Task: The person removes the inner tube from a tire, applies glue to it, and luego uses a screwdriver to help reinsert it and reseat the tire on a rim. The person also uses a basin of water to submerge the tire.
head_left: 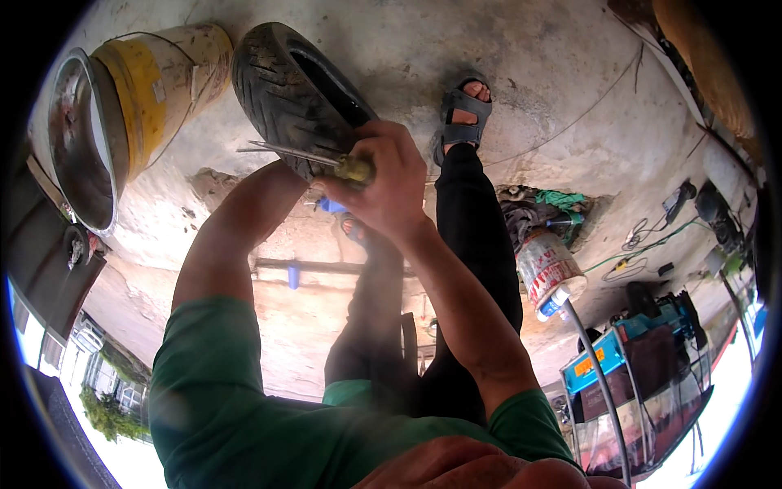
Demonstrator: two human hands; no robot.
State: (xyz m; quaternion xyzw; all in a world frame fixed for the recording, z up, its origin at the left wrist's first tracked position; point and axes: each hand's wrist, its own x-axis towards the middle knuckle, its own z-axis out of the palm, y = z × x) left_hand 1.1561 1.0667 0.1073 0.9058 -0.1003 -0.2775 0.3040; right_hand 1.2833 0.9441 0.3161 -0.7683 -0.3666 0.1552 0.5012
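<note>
A black motorcycle tyre (273, 85) stands tilted on the floor ahead of me, its hollow inner side turned to the right. My right hand (387, 175) is at the tyre's near right edge, its fingers closed round the yellowish handle of a screwdriver (355, 168). The metal shaft points left across the tyre's lower tread; a second thin metal tip shows beside it, and I cannot make out whether it belongs to another tool. My left forearm reaches to the bottom of the tyre, where the tyre hides my left hand.
At the left a yellow and white bucket (163, 90) lies beside a metal basin (81, 143). A blue cylinder (293, 277) is near my feet. On the right are a tub with red print (552, 265), rags (529, 216), cables (643, 244) and a blue machine (627, 342).
</note>
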